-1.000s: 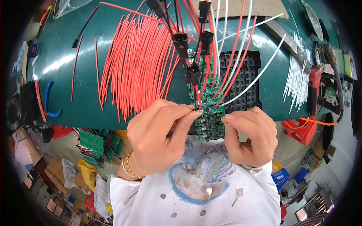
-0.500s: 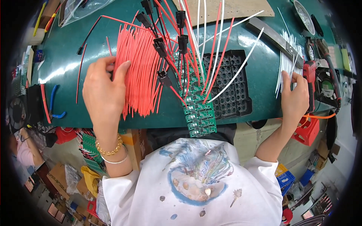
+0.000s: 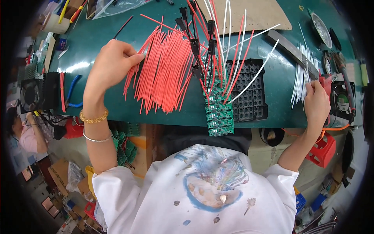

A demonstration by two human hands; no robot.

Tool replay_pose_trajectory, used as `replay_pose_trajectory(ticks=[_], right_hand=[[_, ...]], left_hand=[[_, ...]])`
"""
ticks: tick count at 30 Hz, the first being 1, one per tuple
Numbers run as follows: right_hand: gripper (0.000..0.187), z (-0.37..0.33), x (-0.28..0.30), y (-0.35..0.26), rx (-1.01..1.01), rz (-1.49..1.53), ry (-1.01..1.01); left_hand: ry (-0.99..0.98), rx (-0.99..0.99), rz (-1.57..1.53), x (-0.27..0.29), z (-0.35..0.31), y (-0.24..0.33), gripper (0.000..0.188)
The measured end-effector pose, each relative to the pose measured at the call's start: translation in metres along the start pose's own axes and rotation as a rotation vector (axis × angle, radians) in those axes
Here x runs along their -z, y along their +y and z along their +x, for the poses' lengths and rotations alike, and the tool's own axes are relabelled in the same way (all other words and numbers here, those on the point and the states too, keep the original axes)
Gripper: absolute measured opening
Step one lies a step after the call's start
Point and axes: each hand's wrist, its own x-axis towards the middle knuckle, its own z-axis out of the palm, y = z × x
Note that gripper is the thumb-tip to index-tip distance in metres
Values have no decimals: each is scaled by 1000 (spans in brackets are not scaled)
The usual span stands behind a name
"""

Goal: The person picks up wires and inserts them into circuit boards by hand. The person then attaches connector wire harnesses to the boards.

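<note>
My left hand (image 3: pixel 111 66) is closed in a pinch at the left edge of a broad pile of red wires (image 3: pixel 165 74). A few red wires (image 3: pixel 132 80) run through its fingertips, slightly apart from the pile. At the far right, my right hand (image 3: pixel 316 103) pinches the lower end of a white wire beside a bundle of white wires (image 3: pixel 299 84); how many it holds is hard to make out. Between the hands stands a strip of green circuit boards (image 3: pixel 220 117), with red and white wires and black connectors (image 3: pixel 195 46) rising from it.
A black perforated tray (image 3: pixel 249 93) lies right of the boards. A grey metal bar (image 3: pixel 290 48) rests across the white wires. Blue-handled pliers (image 3: pixel 72 91) are at the left. A metal dish (image 3: pixel 321 29), a red-handled tool (image 3: pixel 326 84) and a fan (image 3: pixel 343 99) stand at the right.
My left hand has gone from resting against the pile to pinching a few red wires at its left edge, drawn slightly apart. My right hand stays at the white wires. The view has shifted.
</note>
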Motion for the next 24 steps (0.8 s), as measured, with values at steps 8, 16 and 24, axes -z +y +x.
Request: replay_pose_trajectory(ticks=[8,16,24], right_hand=[[20,-14,14,11,-32,127,-26],[12,-34,23,11,-24,269,25],[11,-55,52,30,-164,360,14]], left_hand=[[-138,58,-346,11,-3,-4,15],[577,-29,-489,13,-35,-46,18],[654,-22,-617,-17,-44,-62,18]])
